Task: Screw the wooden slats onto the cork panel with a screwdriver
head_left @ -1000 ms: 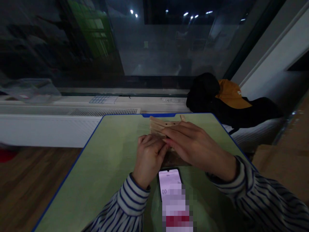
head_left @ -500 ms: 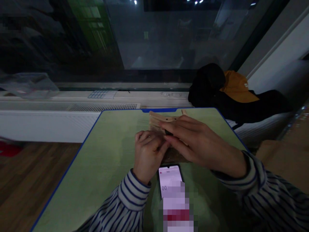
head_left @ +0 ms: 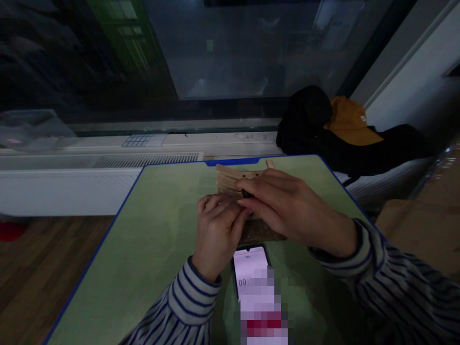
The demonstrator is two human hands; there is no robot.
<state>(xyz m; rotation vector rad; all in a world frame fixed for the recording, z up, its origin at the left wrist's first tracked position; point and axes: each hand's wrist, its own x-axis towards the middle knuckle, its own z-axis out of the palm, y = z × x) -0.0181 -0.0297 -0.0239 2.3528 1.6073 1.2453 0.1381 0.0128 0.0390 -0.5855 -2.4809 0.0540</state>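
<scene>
My right hand (head_left: pixel 293 206) is closed in a pinch, with a small dark piece (head_left: pixel 247 193) between its thumb and fingers. Its exact kind is too small and dim to make out. Against those fingertips rests my left hand (head_left: pixel 219 227), its fingers curled and thumb pressed in; whatever it grips is hidden. Under and behind both hands lies a light wooden piece (head_left: pixel 227 178) with grooves and small holes along its far part. A darker brown flat part (head_left: pixel 264 232) shows nearer to me, partly covered by the hands.
A phone (head_left: pixel 251 268) with a lit timer screen lies just in front of the hands on the green, blue-edged table (head_left: pixel 161 230). Beyond are a radiator (head_left: pixel 64 187), a windowsill with a clear plastic container (head_left: pixel 34 129), a mustard cap (head_left: pixel 352 122) and black clothing (head_left: pixel 381 151).
The view has shifted slightly, so the scene sits a little further left. Both hands stay together over the wooden piece, and more of the dark piece shows in my right fingers.
</scene>
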